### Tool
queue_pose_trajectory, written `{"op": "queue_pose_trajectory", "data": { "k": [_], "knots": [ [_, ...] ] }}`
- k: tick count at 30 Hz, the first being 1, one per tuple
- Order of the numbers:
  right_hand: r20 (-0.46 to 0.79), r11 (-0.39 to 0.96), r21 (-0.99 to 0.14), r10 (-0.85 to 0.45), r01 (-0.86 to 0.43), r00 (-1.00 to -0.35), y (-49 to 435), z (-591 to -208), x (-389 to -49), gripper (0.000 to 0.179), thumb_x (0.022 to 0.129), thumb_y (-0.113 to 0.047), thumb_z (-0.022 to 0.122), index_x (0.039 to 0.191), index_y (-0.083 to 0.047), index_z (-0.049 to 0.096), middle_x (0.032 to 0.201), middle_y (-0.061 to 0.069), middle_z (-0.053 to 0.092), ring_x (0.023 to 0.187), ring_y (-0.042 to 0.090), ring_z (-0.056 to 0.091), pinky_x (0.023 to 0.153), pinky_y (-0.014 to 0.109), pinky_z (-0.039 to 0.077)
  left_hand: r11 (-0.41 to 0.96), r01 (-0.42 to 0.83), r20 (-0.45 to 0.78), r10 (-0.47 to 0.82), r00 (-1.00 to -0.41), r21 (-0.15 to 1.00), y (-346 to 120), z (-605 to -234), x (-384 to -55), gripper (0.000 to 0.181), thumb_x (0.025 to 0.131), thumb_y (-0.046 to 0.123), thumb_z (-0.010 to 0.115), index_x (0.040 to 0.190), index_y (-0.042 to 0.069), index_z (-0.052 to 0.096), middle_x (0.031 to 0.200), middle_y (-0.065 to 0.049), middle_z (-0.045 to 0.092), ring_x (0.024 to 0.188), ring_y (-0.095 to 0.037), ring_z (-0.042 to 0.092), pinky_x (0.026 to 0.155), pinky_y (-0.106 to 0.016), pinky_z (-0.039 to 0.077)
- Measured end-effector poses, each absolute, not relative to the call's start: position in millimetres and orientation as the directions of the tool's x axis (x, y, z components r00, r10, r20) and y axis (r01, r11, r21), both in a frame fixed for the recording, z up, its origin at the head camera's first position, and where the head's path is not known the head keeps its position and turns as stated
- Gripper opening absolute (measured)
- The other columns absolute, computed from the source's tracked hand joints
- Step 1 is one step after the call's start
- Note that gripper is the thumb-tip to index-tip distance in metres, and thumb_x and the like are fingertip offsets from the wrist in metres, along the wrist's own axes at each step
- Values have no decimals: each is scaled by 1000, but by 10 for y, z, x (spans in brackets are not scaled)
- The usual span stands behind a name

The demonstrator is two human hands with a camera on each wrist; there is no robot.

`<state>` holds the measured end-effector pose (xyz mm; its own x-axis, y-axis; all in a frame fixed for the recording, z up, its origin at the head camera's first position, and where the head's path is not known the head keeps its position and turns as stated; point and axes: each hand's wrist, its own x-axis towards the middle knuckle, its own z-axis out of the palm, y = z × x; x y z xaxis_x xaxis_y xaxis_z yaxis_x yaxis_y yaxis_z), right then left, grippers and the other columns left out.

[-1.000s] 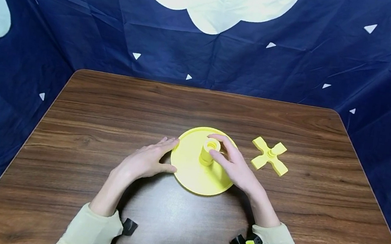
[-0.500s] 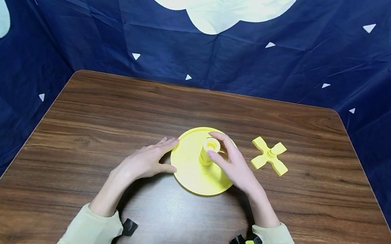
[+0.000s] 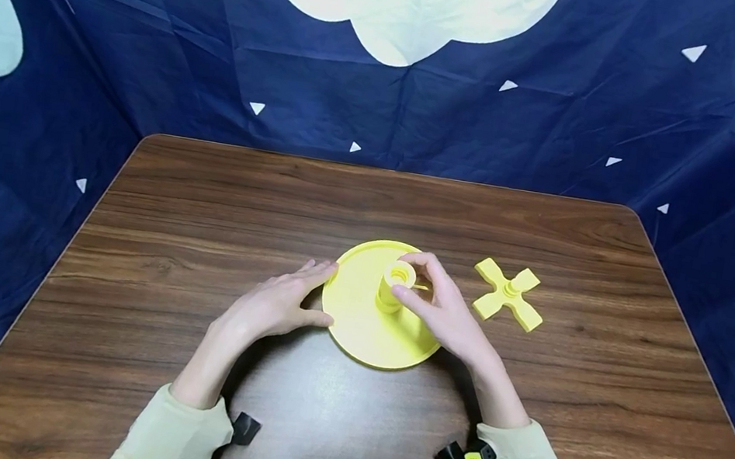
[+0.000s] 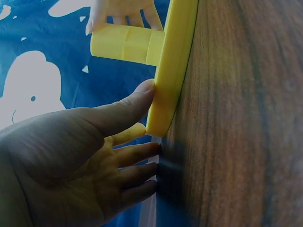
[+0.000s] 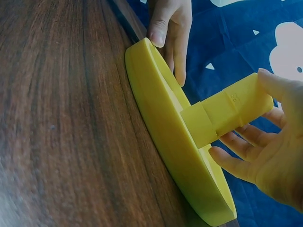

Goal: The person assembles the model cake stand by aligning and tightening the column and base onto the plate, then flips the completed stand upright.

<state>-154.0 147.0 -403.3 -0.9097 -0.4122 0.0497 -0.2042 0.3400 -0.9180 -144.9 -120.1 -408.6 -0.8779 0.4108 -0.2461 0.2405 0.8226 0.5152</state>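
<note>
A round, shallow yellow plate [image 3: 351,317] with a raised rim lies on the table. From its middle stands a hollow yellow post [image 3: 390,294] of stacked cylindrical sections, a threaded-looking bore showing at its top. My right hand [image 3: 446,313] holds the post's upper section between thumb and fingers; in the right wrist view the thumb [image 5: 271,82] touches its top end. At the plate's left edge, my left hand [image 3: 274,304] rests with fingers fairly straight and spread, its thumb [image 4: 142,92] against the rim. The underside of the plate is hidden.
A yellow four-armed cross piece [image 3: 509,290] with a short threaded stub at its centre lies right of the plate. Dark blue cloth [image 3: 318,81] with white clouds and triangles hangs behind the wooden table [image 3: 203,191] and along its sides.
The right hand's index finger has bent further round the post and shifted slightly right. My left hand and the plate stay in place; the cross piece has not moved.
</note>
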Motion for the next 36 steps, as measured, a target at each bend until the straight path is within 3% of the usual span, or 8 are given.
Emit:
{"op": "queue_pose_trajectory", "data": {
  "k": [4, 7, 15, 21, 27, 36],
  "knots": [
    [50, 306, -933, -412, -190, -910, 1439, -3930, -1501, 41, 91, -19, 63, 126, -9, 46, 126, 5, 53, 118, 22, 52, 101, 47, 44, 826, 229, -257, 403, -878, 515, -1201, -4088, -1445, 84, 83, 46, 67, 151, 22, 24, 158, -2, 23, 147, -26, 18, 113, -58, 23],
    [50, 310, -930, -423, -196, -905, 1447, -3923, -1497, 46, 92, -20, 61, 134, -12, 43, 134, 4, 50, 124, 20, 49, 103, 48, 43, 828, 218, -264, 396, -880, 516, -1201, -4095, -1445, 84, 83, 47, 66, 151, 24, 23, 158, -1, 23, 147, -24, 17, 114, -58, 23],
    [39, 371, -901, -448, -226, -893, 1523, -4117, -1559, 45, 97, -37, 50, 140, -36, 38, 143, -9, 43, 129, 6, 42, 109, 42, 34, 827, 230, -254, 403, -879, 514, -1197, -4098, -1448, 83, 83, 48, 66, 151, 24, 24, 157, -3, 24, 147, -24, 18, 113, -57, 26],
    [20, 369, -905, -456, -210, -890, 1530, -4084, -1548, 43, 98, -35, 48, 139, -27, 42, 142, -10, 44, 129, 8, 41, 108, 43, 33, 830, 224, -265, 399, -878, 510, -1184, -4086, -1452, 83, 83, 48, 66, 151, 24, 24, 158, -3, 23, 147, -24, 18, 112, -58, 26],
    [30, 330, -923, -447, -196, -894, 1455, -3826, -1461, 37, 95, -18, 55, 131, -10, 46, 132, 3, 51, 121, 21, 51, 103, 46, 40, 828, 230, -258, 404, -878, 511, -1187, -4084, -1448, 84, 83, 47, 66, 151, 23, 23, 158, -2, 23, 147, -24, 17, 112, -58, 25],
    [62, 363, -901, -436, -238, -898, 1439, -3803, -1449, 36, 94, -18, 57, 128, -10, 46, 126, 11, 55, 118, 24, 53, 103, 50, 42, 825, 242, -246, 409, -879, 510, -1200, -4093, -1452, 84, 83, 48, 66, 151, 22, 23, 158, -2, 23, 147, -26, 18, 112, -59, 24]
  ]
}}
